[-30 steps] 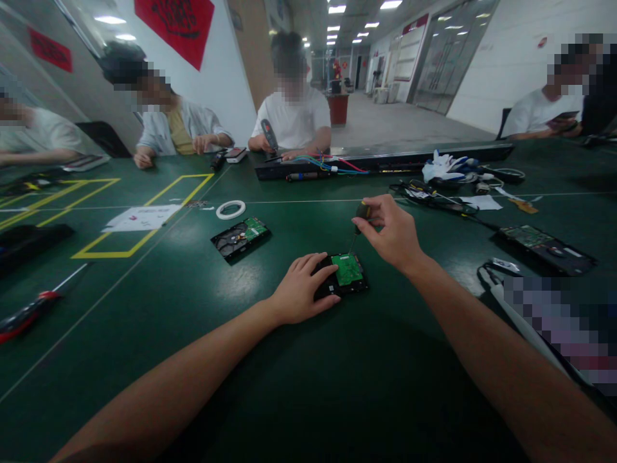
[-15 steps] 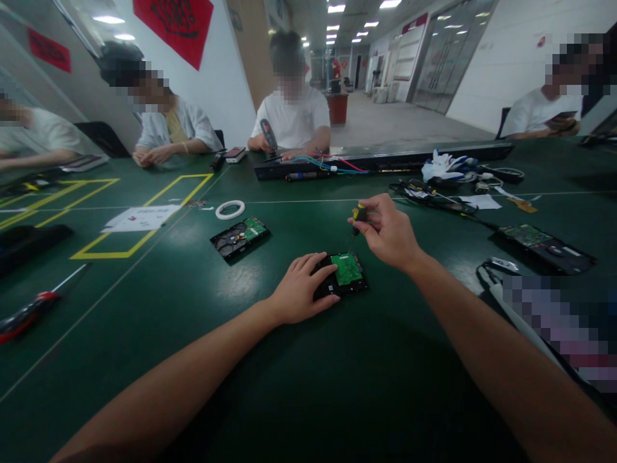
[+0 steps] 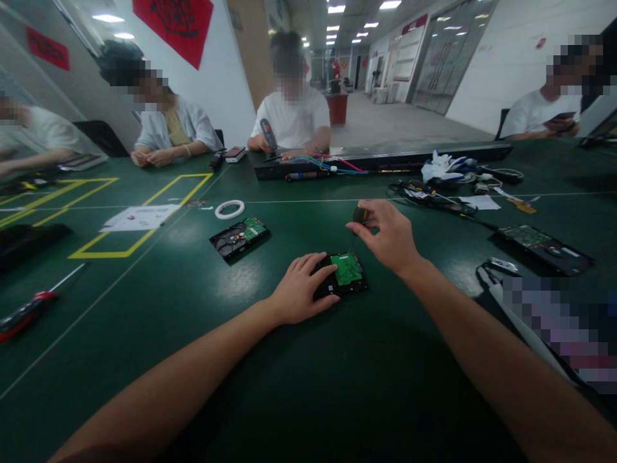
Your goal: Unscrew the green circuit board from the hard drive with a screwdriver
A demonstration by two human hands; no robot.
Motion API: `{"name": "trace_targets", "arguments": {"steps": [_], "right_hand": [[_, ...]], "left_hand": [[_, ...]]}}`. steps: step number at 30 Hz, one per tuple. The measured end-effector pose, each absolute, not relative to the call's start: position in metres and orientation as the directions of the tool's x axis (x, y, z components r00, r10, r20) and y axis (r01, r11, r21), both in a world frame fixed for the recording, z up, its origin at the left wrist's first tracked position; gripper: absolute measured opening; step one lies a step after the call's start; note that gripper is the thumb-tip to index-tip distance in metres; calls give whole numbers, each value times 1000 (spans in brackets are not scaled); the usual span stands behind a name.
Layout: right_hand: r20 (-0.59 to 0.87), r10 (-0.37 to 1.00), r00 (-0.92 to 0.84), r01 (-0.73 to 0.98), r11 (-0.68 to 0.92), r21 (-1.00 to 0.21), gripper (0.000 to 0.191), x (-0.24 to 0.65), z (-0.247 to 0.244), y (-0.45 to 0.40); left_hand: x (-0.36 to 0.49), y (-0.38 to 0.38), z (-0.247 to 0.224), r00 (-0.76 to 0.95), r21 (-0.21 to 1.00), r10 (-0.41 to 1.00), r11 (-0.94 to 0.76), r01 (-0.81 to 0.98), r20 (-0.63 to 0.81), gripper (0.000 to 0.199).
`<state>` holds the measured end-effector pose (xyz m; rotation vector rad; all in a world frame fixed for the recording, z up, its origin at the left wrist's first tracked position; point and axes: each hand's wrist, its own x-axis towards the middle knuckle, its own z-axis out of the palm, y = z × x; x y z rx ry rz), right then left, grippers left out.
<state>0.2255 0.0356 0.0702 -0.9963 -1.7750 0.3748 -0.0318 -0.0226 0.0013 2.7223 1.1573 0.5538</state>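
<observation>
A black hard drive [image 3: 349,270] with a green circuit board facing up lies on the dark green table. My left hand [image 3: 303,289] is laid over its left end, thumb along the near edge and fingers across the top and far side, gripping it. Between thumb and fingers of my right hand [image 3: 390,236] is the black and yellow handle of a small screwdriver [image 3: 359,214]. Its thin shaft points down to the far edge of the circuit board. Exactly what the tip touches is too small to make out.
A second hard drive [image 3: 240,238] and a white ring [image 3: 230,209] lie to the left. Farther left is a red and black screwdriver [image 3: 36,305]. Another drive [image 3: 542,247], cables and gloves [image 3: 446,168] lie right. A long black panel [image 3: 385,161] crosses the back, where several people sit.
My right hand has turned the screwdriver handle slightly, and less yellow shows now. The hard drive and my left hand have stayed in place.
</observation>
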Motion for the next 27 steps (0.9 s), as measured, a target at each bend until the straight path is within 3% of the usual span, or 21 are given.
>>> {"name": "trace_targets", "arguments": {"steps": [13,27], "right_hand": [[553,797,-242,326,604,-727,38,222,65,36],[730,643,-233,555,704,-443,45,231,62,49]], "left_hand": [[-31,-22,0,636,258,718,-696,670,283,72],[-32,-22,0,641,249,713,-700,669,283,71]]}}
